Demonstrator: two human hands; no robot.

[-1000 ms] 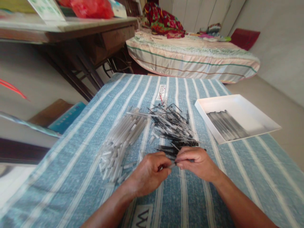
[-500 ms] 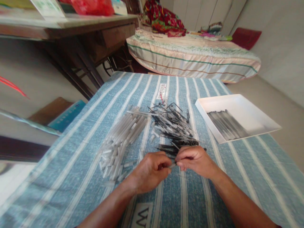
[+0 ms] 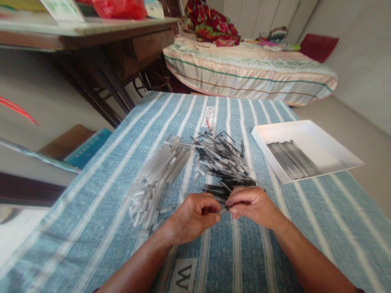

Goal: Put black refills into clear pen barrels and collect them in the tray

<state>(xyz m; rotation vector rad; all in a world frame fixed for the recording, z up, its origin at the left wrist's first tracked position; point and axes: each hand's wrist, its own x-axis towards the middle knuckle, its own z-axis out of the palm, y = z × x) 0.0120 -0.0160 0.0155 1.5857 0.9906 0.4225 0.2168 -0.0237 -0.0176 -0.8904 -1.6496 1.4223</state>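
Striped blue/wht tblcloth (image 3: 91,224) w/ pale tubes (image 3: 161,169) on L, blk/clr pcs (image 3: 222,158) ctr, wht box (image 3: 320,142) R.

- I am in a home, apparently a bedroom.
- Beyond my cloth-covered worktop (image 3: 100,211) stands a bed (image 3: 220,53) with a striped cover (image 3: 259,79).
- Red floral fabric (image 3: 212,22) lies heaped on the bed.

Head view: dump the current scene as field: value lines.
left hand: pinches one end of a slim piece
right hand: pinches its other end
left pile: translucent tubes
centre pile: mixed black and clear sticks
right: open white box, row of grey sticks inside
surface: blue-and-white striped tablecloth
background: bed
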